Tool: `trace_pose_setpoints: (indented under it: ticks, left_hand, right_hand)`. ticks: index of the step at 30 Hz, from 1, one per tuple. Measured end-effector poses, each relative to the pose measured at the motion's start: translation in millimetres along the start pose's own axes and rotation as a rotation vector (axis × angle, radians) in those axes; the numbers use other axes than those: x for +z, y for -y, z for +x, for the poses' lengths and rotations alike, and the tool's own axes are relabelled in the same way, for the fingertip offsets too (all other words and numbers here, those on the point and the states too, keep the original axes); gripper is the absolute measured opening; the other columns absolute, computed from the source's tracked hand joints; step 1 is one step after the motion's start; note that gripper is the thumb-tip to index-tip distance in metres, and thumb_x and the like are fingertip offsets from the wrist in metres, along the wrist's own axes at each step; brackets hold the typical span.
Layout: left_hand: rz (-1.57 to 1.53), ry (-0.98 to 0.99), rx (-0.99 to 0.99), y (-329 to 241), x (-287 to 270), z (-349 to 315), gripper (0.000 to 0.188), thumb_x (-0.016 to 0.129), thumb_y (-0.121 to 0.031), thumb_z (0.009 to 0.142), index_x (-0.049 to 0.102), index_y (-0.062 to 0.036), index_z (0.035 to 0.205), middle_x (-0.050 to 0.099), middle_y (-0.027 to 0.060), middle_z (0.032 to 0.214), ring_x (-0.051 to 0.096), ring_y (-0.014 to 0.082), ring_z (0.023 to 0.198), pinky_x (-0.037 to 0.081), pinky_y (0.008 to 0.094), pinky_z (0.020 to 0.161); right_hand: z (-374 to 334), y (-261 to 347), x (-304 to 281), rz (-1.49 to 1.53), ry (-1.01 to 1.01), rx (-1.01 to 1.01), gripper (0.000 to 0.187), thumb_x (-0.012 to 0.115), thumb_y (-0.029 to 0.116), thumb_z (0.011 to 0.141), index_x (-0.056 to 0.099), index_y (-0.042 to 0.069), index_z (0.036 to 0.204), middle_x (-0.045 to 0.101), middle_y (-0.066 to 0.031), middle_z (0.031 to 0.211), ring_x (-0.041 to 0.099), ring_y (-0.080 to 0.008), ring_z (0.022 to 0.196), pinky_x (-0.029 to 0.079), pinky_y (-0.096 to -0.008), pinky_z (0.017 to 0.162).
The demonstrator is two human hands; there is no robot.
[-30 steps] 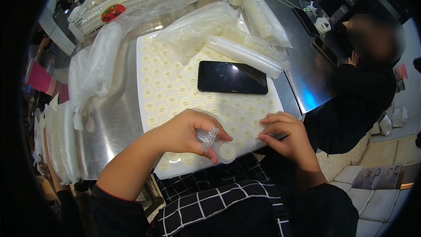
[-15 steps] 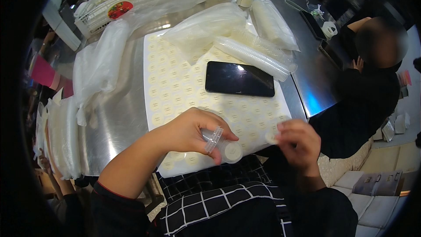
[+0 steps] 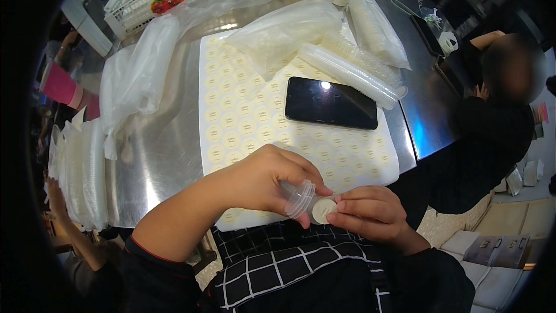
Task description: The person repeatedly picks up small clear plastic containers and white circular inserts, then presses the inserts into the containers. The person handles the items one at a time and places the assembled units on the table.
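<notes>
My left hand [image 3: 278, 174] is wrapped round a small stack of clear plastic cups [image 3: 299, 199] with ridged rims, tipped on its side over the near edge of the sticker sheet. A round cream sticker [image 3: 322, 212] lies on the flat end of the stack. The fingertips of my right hand [image 3: 373, 213] are pinched together at the right edge of this sticker, against the stack. Under and beyond my hands spreads the large white sheet of round cream stickers [image 3: 231, 117], its near edge hanging over the table edge.
A black phone [image 3: 331, 103] lies on the sheet, before a long sleeve of clear cups [image 3: 350, 74]. Plastic bags [image 3: 284, 32] and a white basket [image 3: 136, 17] stand farther back. More stacked cups [image 3: 84, 174] are at left. Another person [image 3: 492, 122] sits at right.
My right hand has moved left with the sticker, from beside the cups onto their end. The whole view has shifted slightly, and my left hand keeps its hold on the cups.
</notes>
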State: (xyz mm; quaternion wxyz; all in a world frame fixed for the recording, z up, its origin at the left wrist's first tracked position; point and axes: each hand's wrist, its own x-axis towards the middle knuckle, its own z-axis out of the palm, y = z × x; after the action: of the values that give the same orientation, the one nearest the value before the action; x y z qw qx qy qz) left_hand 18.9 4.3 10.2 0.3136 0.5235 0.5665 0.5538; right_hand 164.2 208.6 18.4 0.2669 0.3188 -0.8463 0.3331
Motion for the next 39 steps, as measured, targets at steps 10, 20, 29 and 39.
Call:
trace_pose_setpoints:
  ticks: [10,20,29,39]
  left_hand:
    - [-0.031,-0.051,-0.079,4.1,-6.9,1.3,0.052,0.093,-0.015,0.052,0.075,-0.0058,0.101,0.072,0.0114,0.095,0.070,0.0231,0.087,0.054,0.0312,0.076]
    - [-0.119,-0.012,-0.118,3.1,-2.3,0.7,0.041,0.091,-0.016,0.061,0.074,-0.0031,0.096,0.072,0.0082,0.093,0.069,0.0195,0.087,0.053,0.0287,0.075]
    - [-0.252,0.036,-0.322,-5.3,-7.9,-1.6,0.043,0.090,-0.011,0.061,0.073,-0.0022,0.099,0.071,0.0074,0.094,0.067,0.0172,0.088,0.053,0.0287,0.077]
    - [-0.139,-0.053,-0.258,-2.7,-13.6,-0.6,0.057,0.094,-0.012,0.052,0.073,-0.0030,0.104,0.070,0.0077,0.099,0.065,0.0180,0.093,0.049,0.0300,0.082]
  right_hand:
    - [17.3,1.2,-14.4,-0.007,0.332,0.289,0.036,0.075,0.025,0.075,0.073,0.019,0.110,0.059,-0.0074,0.123,0.056,-0.0264,0.114,0.049,-0.0387,0.094]
    - [22.1,2.3,-15.2,0.094,0.199,0.211,0.058,0.070,0.056,0.076,0.066,0.025,0.124,0.040,-0.0134,0.147,0.034,-0.0397,0.136,0.033,-0.0478,0.111]
    - [12.5,6.9,4.3,-0.078,0.086,0.195,0.054,0.075,0.045,0.078,0.064,0.023,0.125,0.050,-0.0132,0.139,0.045,-0.0361,0.129,0.041,-0.0442,0.104]
    - [-25.0,-11.1,-5.6,0.038,0.241,0.407,0.031,0.080,0.020,0.075,0.066,0.011,0.102,0.066,-0.0062,0.106,0.062,-0.0267,0.111,0.048,-0.0436,0.096]
